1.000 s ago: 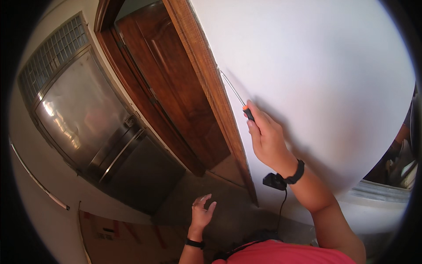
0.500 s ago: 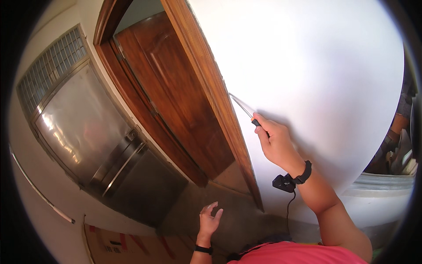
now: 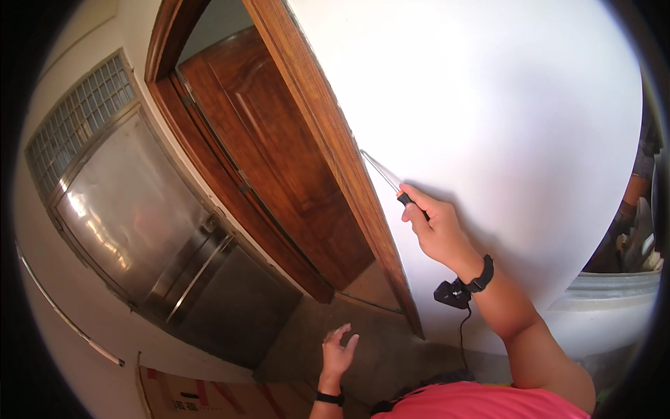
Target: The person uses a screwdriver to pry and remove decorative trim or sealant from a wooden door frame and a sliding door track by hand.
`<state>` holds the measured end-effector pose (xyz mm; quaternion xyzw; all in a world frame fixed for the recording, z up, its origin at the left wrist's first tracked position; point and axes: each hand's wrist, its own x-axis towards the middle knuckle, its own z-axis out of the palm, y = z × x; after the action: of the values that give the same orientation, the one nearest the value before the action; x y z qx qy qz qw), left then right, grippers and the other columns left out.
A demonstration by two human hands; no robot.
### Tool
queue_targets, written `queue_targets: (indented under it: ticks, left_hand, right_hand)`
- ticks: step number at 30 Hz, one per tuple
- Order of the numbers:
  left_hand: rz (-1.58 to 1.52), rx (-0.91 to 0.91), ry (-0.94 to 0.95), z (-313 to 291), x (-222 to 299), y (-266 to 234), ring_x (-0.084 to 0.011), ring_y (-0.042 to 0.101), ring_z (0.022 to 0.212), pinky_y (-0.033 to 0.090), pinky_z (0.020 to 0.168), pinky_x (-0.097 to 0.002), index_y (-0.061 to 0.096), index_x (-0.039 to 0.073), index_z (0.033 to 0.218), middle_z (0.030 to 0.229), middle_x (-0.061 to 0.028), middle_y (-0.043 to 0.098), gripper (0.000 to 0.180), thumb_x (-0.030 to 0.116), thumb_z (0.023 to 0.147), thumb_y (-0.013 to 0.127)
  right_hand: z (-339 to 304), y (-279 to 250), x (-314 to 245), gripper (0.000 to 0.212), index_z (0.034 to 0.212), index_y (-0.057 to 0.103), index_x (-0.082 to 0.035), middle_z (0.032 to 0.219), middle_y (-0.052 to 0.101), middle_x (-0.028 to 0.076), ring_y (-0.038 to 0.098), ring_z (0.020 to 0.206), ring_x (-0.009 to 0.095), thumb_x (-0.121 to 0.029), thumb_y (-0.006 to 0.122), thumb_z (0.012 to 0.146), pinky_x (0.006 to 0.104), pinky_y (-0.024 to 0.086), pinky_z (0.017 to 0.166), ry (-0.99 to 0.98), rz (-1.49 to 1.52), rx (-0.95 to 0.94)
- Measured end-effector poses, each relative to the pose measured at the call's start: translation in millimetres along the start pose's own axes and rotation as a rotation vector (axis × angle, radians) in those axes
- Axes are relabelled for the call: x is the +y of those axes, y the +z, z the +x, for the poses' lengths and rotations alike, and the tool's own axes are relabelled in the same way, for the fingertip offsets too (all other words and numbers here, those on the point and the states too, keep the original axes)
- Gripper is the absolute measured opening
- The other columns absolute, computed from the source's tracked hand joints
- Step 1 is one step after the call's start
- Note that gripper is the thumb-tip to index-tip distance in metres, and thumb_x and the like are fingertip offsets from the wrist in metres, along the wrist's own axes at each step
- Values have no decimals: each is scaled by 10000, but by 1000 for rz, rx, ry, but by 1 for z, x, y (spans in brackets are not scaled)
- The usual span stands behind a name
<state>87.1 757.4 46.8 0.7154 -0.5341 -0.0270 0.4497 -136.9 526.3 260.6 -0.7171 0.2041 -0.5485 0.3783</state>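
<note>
A screwdriver [image 3: 403, 197] with a black and orange handle and a thin metal shaft is in my right hand [image 3: 434, 222], the fingers wrapped round the handle. Its tip meets the seam where the brown wooden door frame [image 3: 340, 145] joins the white wall [image 3: 481, 105]. Whether the tip sits inside the gap I cannot tell. My left hand [image 3: 338, 353] hangs low at the centre, holding nothing, its fingers curved and apart. A black strap with a small black box [image 3: 452, 294] and a cable is on my right wrist.
Within the frame stands a brown panelled door [image 3: 279, 140]. To the left is a metal door [image 3: 139, 202] with a barred window [image 3: 84, 105] above. A pipe [image 3: 66, 311] runs along the left wall, and a cardboard box [image 3: 209, 398] lies low left. Assorted items fill an opening at far right.
The view has shifted slightly. The screwdriver tip stays at the seam, a little lower along the frame. My left hand remains raised and free.
</note>
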Motion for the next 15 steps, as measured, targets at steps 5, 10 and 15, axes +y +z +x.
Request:
queue_targets:
  ticks: [5,10,15]
  left_hand:
    - [-9,-21,-16,5,1,5,-296,683,1048,525,924,-367,698,29,1133,1083,-146,720,329,107,824,783]
    - [-27,6,-19,12,-1,14,-288,683,1049,523,925,-366,697,28,1138,1082,-143,720,334,107,825,783]
    - [-32,22,-34,15,0,20,-312,683,1029,524,919,-382,704,30,1120,1056,-149,720,327,118,816,789]
  right_hand:
    - [21,3,-14,374,1375,538,16,1001,721,122,666,784,132,-67,529,1010,267,535,739,-134,65,32]
    - [14,-3,-9,363,1361,547,19,997,717,133,666,787,126,-75,537,1011,262,534,731,-24,1,-42]
    - [6,-3,-5,360,1353,558,23,1049,724,127,671,803,120,-73,549,1006,262,537,742,21,91,-33]
